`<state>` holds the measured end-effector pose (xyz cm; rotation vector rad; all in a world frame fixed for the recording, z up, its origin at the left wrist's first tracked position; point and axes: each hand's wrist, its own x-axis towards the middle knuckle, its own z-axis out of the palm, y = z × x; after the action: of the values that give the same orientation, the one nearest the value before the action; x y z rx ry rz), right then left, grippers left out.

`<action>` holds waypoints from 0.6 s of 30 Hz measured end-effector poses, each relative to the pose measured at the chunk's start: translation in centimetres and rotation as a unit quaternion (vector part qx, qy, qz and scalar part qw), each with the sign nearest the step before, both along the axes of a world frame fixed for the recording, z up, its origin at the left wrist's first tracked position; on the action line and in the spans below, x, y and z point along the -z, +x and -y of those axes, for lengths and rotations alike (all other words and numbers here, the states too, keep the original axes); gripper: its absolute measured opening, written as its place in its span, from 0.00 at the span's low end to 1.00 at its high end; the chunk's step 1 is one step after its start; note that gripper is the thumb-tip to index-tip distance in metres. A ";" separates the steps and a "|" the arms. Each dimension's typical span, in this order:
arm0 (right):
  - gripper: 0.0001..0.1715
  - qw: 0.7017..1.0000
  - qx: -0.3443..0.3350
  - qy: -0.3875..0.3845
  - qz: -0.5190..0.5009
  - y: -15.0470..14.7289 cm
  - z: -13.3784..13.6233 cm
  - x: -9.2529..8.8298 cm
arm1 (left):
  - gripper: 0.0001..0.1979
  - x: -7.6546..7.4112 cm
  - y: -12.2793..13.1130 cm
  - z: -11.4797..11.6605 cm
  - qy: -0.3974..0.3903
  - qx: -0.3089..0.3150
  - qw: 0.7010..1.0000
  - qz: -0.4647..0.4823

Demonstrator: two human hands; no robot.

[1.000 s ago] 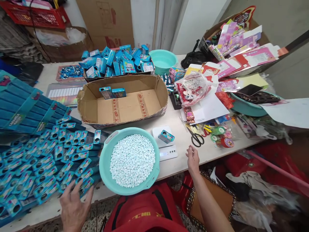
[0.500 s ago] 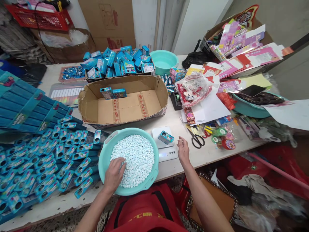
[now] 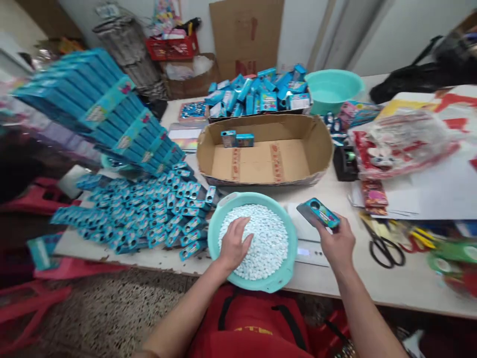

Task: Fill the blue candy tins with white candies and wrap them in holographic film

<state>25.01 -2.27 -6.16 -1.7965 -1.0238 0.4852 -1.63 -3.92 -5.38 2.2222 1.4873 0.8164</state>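
Gripped box [image 3: 323, 213] in R hand [image 3: 338, 244] at scale's [image 3: 315, 253] R edge, top's long edge slanting far-L to near-R, w/ L hand [image 3: 234, 242] loosely spread at candy [image 3: 269, 243] in bowl [image 3: 292, 241], L of box.

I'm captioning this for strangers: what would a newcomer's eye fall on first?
Probably the turquoise basin of small pale pieces at the near edge of the table, the left hand over them. Next, the crowded blue boxes left of the basin. The right hand holds another blue box, right of the basin.
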 end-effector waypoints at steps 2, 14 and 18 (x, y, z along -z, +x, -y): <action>0.23 0.989 -0.148 0.023 0.018 -2.8 0.2 -2.5 | 0.28 -2.5 -0.3 0.0 0.010 0.007 1.000 0.011; 0.24 0.906 -0.418 0.035 -0.056 -14.2 -1.9 -4.5 | 0.17 -6.2 -20.9 11.2 -0.243 -0.175 0.953 -0.045; 0.21 0.954 -0.286 0.073 0.044 -11.0 -10.9 -3.0 | 0.17 0.0 -27.3 12.5 -0.254 -0.325 0.911 -0.022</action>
<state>14.02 8.60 -3.18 -1.3842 -1.6100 0.6616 -28.92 -16.41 -5.42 1.3758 2.2022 0.4562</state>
